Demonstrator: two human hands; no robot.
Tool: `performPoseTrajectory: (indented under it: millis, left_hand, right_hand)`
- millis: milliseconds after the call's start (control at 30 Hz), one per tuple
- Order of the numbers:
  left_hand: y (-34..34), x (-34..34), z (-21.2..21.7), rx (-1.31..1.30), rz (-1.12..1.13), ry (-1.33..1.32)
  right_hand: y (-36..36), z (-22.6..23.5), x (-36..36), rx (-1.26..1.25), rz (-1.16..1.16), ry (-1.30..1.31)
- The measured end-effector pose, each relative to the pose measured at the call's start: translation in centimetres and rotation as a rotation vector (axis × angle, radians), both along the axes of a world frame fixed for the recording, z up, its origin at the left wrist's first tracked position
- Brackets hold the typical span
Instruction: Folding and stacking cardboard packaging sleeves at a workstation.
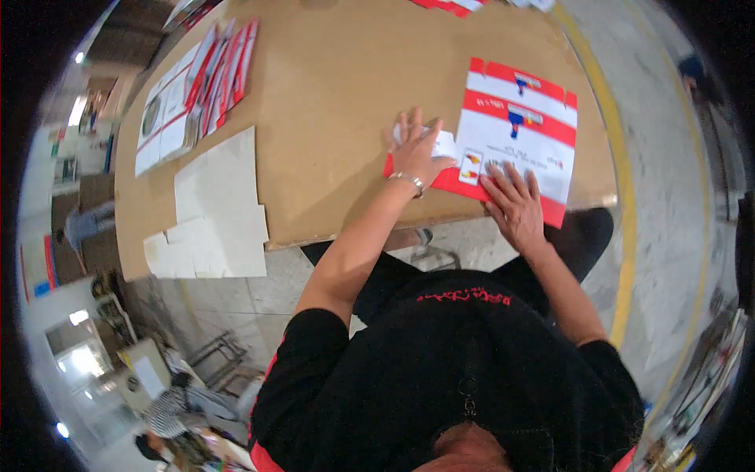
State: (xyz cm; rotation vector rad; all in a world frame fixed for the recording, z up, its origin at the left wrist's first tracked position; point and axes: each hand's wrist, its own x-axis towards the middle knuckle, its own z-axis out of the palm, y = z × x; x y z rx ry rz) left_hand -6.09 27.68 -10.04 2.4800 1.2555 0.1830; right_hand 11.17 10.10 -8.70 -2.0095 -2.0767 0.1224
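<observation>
A flat red and white printed carton blank (523, 145) lies at the table's near right part, its lower edge close to the table edge. My left hand (417, 156) rests on the narrower red and white flap at the blank's left side, fingers spread and palm down. On the lower middle of the sheet lies my right hand (517, 208), its fingers stretched out and slightly apart. Neither hand grips anything; both touch the cardboard from above. Part of the flap is hidden under my left hand.
The brown table (330, 102) carries a pile of red and white folded cartons (220, 75) at the far left. A plain off-white cardboard sheet (224, 200) overhangs the near left edge. Another person (177, 413) is at lower left, away from the table.
</observation>
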Motion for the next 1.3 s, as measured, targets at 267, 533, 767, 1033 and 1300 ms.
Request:
performPoseTrajectory:
  millis: [267,533,767,1033,1300]
  left_hand:
    - [-2.3,-2.2,-0.3,-0.242,0.021,-0.309]
    - [-10.3,-11.7,1.3,-0.397,0.034,-0.613]
    - [-5.2,-30.3,5.5,-0.099,0.804,0.447]
    - [-8.5,-38.6,0.3,0.008,0.741,0.27]
    - [-8.4,-25.6,10.6,0.434,0.107,-0.011]
  right_hand:
    - [-6.8,2.4,-3.0,-0.695,-0.337,1.323]
    - [1.1,-0.2,-5.6,-0.045,-0.447,1.31]
    - [26.2,-1.6,-2.5,0.072,-0.23,0.855]
    - [31.6,-3.4,-7.9,0.402,-0.089,0.426]
    - [13.5,9.3,-19.0,0.356,0.896,0.252]
